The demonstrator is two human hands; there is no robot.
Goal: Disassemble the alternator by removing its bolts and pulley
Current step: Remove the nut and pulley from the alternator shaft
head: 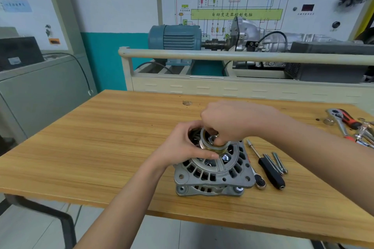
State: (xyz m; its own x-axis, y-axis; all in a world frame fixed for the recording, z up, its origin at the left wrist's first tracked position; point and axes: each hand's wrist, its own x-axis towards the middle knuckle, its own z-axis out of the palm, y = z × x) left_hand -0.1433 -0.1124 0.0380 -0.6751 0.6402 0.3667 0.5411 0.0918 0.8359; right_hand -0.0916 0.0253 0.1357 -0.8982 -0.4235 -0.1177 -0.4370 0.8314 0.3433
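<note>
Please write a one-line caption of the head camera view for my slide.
Left hand steadies the pulley on the alternator while right hand pinches its nut; removed bolts lie beside it.

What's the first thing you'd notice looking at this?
Two bare hands meet over a grey metal alternator standing near the front of the wooden table: the left hand grips its pulley while the right hand pinches the nut on top. Just right lie loose bolts and a black-handled ratchet.
</note>
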